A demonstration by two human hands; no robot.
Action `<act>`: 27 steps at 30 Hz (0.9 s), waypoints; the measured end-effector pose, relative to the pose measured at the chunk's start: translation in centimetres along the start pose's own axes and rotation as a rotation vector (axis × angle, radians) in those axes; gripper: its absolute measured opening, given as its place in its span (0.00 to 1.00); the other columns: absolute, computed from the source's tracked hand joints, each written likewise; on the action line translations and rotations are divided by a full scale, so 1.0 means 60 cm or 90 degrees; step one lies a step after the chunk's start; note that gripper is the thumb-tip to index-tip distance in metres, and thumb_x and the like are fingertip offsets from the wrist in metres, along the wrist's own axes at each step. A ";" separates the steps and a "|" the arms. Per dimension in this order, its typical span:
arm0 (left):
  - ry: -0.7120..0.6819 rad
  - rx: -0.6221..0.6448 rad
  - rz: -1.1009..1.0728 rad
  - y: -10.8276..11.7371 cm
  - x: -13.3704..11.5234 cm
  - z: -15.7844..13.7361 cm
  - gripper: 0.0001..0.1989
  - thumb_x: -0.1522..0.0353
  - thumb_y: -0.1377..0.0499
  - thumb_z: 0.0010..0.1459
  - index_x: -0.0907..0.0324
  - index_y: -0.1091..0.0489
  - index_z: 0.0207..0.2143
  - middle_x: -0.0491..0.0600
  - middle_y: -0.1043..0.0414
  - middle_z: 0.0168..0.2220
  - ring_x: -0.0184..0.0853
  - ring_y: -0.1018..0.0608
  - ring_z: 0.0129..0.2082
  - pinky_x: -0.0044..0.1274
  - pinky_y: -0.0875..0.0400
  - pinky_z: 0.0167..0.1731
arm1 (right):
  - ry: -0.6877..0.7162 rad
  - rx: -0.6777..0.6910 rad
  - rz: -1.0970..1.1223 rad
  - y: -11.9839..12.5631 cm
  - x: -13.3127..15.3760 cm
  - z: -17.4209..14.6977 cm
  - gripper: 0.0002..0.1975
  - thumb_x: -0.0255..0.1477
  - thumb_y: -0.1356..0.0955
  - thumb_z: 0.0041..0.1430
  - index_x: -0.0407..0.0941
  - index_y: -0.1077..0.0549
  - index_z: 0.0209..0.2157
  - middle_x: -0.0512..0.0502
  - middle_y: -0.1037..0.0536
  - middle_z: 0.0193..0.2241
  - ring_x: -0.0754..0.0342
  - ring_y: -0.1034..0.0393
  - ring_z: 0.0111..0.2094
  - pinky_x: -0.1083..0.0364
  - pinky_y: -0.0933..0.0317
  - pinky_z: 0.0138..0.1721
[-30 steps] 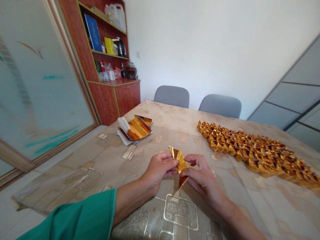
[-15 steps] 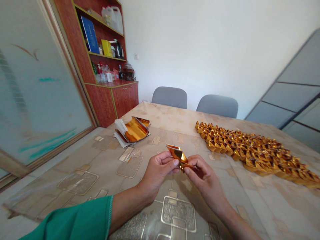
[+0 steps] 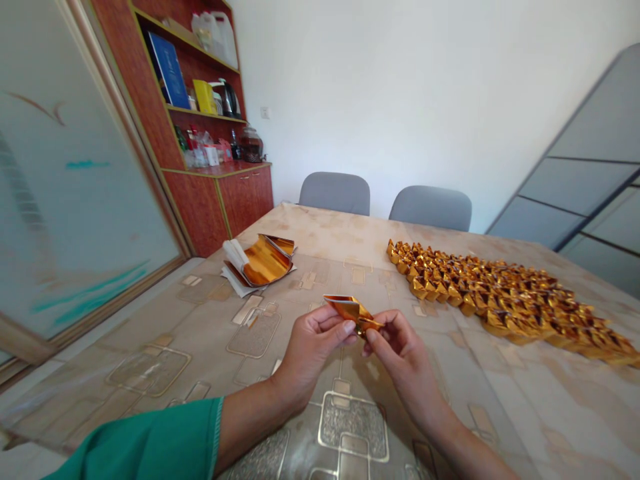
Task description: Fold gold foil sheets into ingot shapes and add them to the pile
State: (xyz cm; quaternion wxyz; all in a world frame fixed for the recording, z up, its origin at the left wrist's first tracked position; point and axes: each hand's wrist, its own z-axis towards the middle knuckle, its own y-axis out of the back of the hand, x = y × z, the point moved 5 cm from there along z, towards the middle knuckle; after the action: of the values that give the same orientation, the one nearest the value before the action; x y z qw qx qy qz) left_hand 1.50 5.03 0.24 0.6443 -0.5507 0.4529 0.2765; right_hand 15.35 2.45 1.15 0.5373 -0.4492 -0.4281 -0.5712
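Observation:
Between my two hands, above the table, is a partly folded piece of gold foil paper [image 3: 350, 308]. My left hand [image 3: 317, 340] pinches its left and lower side between thumb and fingers. At the right edge, my right hand [image 3: 397, 343] grips the same piece with thumb and forefinger. The fingertips hide its lower folds. A stack of gold foil sheets [image 3: 267, 261], curled and with white backs, lies beyond my left hand. Rows of folded gold foil pieces [image 3: 450, 280] stand close together to the right.
A patterned cloth covers the table [image 3: 200, 333]. Behind its far edge stand two grey chairs [image 3: 335, 193]. A red-brown cabinet [image 3: 200, 193] with bottles and boxes is at the back left, near a frosted glass door [image 3: 75, 173].
The foil piece has tilted, its upper left flap now lying lower and flatter. Both hands keep hold of it. The view has shifted slightly.

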 end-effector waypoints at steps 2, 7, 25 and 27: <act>0.004 -0.009 -0.005 -0.001 0.000 -0.001 0.15 0.67 0.30 0.50 0.61 0.22 0.41 0.52 0.20 0.38 0.32 0.21 0.36 0.21 0.28 0.38 | -0.005 -0.007 0.014 0.000 0.000 0.000 0.13 0.40 0.29 0.58 0.46 0.32 0.32 0.53 0.29 0.25 0.56 0.35 0.26 0.56 0.40 0.29; -0.004 -0.018 -0.002 -0.002 -0.003 -0.004 0.14 0.68 0.30 0.49 0.61 0.22 0.39 0.52 0.19 0.37 0.34 0.21 0.37 0.22 0.27 0.38 | -0.008 -0.019 0.005 0.000 -0.001 0.000 0.13 0.40 0.30 0.59 0.47 0.33 0.30 0.53 0.30 0.25 0.55 0.36 0.26 0.57 0.40 0.29; 0.064 -0.038 -0.034 0.008 0.010 0.005 0.17 0.66 0.29 0.45 0.63 0.22 0.38 0.51 0.21 0.33 0.31 0.24 0.30 0.23 0.31 0.36 | 0.006 0.021 -0.101 -0.010 -0.011 -0.001 0.14 0.30 0.29 0.55 0.48 0.36 0.41 0.52 0.26 0.28 0.54 0.32 0.27 0.57 0.41 0.28; 0.069 -0.038 -0.042 0.008 0.011 0.005 0.17 0.67 0.28 0.44 0.63 0.22 0.38 0.51 0.21 0.32 0.31 0.24 0.30 0.22 0.31 0.36 | -0.017 0.031 -0.048 -0.012 -0.016 0.000 0.15 0.31 0.29 0.55 0.48 0.37 0.42 0.53 0.25 0.27 0.54 0.31 0.27 0.57 0.41 0.28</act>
State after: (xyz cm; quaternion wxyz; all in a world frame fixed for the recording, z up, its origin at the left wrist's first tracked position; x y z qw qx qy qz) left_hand 1.44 5.32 -0.56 0.6111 -0.5984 0.4600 0.2384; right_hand 14.63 2.71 0.20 0.5204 -0.4268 -0.4659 -0.5745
